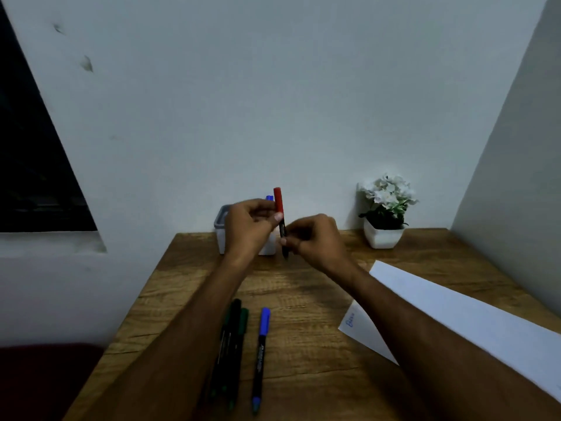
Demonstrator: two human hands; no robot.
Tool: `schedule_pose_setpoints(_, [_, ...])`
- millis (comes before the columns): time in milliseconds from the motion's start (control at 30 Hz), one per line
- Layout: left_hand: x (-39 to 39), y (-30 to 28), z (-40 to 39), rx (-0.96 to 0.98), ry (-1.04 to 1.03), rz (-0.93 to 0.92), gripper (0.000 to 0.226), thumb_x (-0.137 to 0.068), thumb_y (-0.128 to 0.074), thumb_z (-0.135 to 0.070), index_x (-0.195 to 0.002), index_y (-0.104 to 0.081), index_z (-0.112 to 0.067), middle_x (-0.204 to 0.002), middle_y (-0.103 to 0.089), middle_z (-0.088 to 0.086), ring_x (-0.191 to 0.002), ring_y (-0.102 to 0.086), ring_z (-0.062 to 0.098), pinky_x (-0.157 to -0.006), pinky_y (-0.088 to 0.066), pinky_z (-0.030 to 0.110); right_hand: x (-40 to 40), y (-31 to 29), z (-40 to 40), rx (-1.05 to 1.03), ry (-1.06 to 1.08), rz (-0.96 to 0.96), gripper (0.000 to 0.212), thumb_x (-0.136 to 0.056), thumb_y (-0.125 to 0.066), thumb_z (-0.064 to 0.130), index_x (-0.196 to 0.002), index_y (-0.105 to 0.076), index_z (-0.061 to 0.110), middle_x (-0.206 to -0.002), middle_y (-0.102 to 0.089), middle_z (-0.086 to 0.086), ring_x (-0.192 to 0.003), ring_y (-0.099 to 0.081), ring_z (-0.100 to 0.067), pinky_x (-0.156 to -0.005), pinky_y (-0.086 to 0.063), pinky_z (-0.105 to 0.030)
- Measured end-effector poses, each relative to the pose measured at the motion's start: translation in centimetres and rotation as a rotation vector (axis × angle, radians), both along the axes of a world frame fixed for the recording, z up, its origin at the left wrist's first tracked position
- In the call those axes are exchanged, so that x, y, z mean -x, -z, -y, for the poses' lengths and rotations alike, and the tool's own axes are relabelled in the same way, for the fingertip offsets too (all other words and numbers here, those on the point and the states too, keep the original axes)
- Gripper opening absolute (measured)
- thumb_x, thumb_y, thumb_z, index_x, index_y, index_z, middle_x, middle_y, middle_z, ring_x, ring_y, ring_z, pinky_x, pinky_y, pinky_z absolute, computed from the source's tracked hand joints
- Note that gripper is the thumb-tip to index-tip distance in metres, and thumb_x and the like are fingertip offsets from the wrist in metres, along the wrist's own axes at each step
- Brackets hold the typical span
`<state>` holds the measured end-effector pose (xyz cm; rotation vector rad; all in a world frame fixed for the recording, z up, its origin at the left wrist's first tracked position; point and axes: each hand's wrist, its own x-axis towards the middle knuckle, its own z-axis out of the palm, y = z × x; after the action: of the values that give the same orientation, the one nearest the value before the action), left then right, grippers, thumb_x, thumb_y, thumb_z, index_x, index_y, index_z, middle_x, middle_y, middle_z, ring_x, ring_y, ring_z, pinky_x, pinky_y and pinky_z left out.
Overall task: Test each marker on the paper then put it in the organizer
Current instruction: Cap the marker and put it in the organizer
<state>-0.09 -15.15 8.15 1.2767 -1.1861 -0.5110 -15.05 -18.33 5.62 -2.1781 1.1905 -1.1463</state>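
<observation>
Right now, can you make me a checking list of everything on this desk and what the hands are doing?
Surface: wooden table, against a pale wall.
Job's things: red-capped marker held upright in the air; blue marker and dark markers lying at the near edge; a blue cap pokes up from the white organizer; paper on the right carries a blue scribble.
Clutter: white flowers in a white pot.
Grippers: left hand pinches the red cap end; right hand grips the marker's black barrel.
Cables: nothing seen.
Surroundings: dark window on the left.
</observation>
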Motion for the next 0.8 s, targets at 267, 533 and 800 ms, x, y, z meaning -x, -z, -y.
schedule_pose_setpoints(267, [-2.2,-4.5,5.5,0.073,-0.058,0.156,0.026,-0.08,-0.078,-0.007,-0.105,-0.074,-0.01,-0.096,-0.075,0.002,-0.086,-0.071,0.01,-0.087,-0.059,0.033,-4.8,-3.1,5.3,0.106,0.136,0.13,0.013,-0.085,-0.082,0.016,-0.097,-0.083,0.011,-0.089,-0.081,-0.002,-0.078,-0.075,-0.009,-0.082,-0.062,-0.032])
schedule_pose_setpoints(533, [-3.2,-0.8,8.4,-0.101,-0.114,0.196,0.022,-0.08,-0.078,-0.007,-0.101,-0.074,-0.008,-0.093,-0.075,0.006,-0.077,-0.071,0.011,-0.073,-0.057,0.021,-6.4,-0.3,7.8,0.013,0.18,-0.003,0.011,-0.082,-0.082,0.017,-0.09,-0.083,0.01,-0.083,-0.079,-0.007,-0.076,-0.074,-0.018,-0.08,-0.063,-0.041])
schedule_pose_setpoints(800, [-3.5,1.4,8.6,-0.134,-0.214,0.229,0.02,-0.077,-0.08,-0.007,-0.097,-0.076,-0.008,-0.09,-0.076,0.005,-0.078,-0.067,0.007,-0.062,-0.037,-0.001,-6.1,-0.1,8.0,0.014,0.196,-0.036,0.016,-0.083,-0.082,0.016,-0.097,-0.082,0.01,-0.091,-0.08,-0.006,-0.08,-0.072,-0.013,-0.075,-0.058,-0.026])
